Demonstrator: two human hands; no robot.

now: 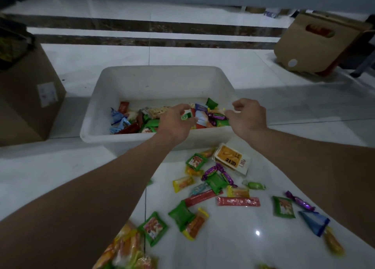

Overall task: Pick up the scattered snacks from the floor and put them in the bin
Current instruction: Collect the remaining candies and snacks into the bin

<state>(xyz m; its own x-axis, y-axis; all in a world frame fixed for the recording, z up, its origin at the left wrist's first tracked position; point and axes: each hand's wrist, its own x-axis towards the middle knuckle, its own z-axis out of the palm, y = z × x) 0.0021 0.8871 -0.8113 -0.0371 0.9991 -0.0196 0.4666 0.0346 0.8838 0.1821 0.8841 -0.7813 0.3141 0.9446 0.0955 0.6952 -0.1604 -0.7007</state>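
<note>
Reaches over the white bin's point(162, 80) near wall for a drop inside it, left hand point(175, 122) curled round a small green packet point(185, 117), right hand point(248, 117) loosely curled, cannot tell on what, with many scattered snacks point(238, 201) left on the floor point(233, 238) just before the bin.

Looks like a dim indoor storage corner, maybe a back room. Glossy white floor tiles point(203, 61) crossed by dark marble strips point(142, 26); taped cardboard box point(24, 98) at left, brown carton point(316, 43) with a handle cutout at right.
</note>
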